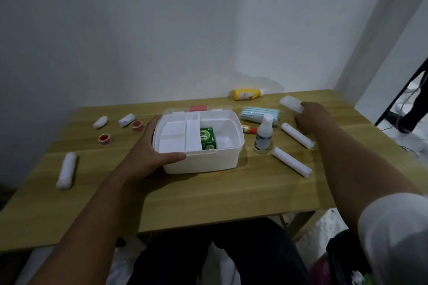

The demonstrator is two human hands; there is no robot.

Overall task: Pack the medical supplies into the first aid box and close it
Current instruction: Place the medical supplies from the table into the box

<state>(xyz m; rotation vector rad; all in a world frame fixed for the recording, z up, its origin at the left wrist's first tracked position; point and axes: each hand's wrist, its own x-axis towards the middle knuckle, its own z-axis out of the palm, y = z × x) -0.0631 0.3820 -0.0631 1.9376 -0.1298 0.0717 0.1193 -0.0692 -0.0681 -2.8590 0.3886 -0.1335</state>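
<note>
While the table (208, 194) is filling the lower frame, your left grip (148, 146) is clasping the open first aid box (208, 159) at frame centre, and your right grip (310, 115) is closing on a white case (289, 103) upper right.

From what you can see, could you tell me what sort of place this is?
Probably a plain room set up for recording, not a clinic: a wooden table against a bare white wall, and a dark stand with cables at the right.
</note>
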